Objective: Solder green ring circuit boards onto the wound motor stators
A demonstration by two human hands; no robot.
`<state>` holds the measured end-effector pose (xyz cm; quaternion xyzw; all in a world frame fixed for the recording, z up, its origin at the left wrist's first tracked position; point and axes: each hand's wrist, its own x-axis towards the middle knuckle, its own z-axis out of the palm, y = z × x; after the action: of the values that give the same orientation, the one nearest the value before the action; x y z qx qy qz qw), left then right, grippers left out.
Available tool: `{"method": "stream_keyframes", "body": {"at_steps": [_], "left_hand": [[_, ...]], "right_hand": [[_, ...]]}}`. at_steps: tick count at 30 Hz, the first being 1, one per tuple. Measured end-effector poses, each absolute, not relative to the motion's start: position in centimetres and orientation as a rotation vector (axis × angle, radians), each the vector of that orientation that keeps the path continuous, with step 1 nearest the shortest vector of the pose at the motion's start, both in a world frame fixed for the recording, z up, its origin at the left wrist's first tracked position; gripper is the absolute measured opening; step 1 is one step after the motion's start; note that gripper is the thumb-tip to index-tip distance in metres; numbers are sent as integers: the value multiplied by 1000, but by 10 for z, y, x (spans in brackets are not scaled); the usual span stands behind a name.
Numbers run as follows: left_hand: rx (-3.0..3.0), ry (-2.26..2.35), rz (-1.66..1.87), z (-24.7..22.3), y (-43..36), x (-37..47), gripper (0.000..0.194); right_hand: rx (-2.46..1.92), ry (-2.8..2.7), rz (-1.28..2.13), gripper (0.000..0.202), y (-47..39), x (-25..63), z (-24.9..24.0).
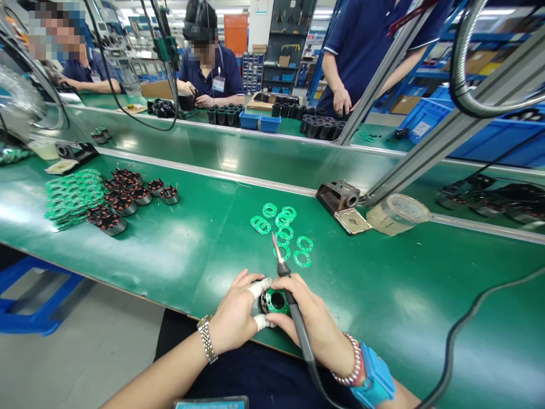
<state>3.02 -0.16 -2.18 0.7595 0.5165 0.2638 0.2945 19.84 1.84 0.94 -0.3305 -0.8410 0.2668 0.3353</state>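
Near the table's front edge, my left hand [236, 312] is closed around a motor stator [263, 302], with white wraps on its thumb and a finger. A green ring-shaped circuit board [272, 309] sits on the stator's face. My right hand [317, 312] grips a soldering iron [299, 326], its tip pointing away from me above the table. The right thumb and fingertips also touch the board or stator's edge. Just beyond my hands lie several loose green ring boards [303, 244]. The hands partly hide the stator.
On the left stand several wound stators [140, 194] beside stacked green board panels [72, 199]. A soldering iron stand [338, 196] with a sponge and a round plastic tub [398, 215] are at the right. A cable [451, 341] crosses the right side. Co-workers sit and stand beyond the divider.
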Motion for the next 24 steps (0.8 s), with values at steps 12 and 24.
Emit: {"method": "stream_keyframes", "body": {"at_steps": [12, 24], "left_hand": [[2016, 1384, 723, -19, -2, 31, 70], [1856, 1471, 1091, -25, -10, 44, 41]], "right_hand": [[-777, -2175, 687, 34, 26, 208, 9], [-1062, -2036, 488, 14, -15, 230, -4]]}}
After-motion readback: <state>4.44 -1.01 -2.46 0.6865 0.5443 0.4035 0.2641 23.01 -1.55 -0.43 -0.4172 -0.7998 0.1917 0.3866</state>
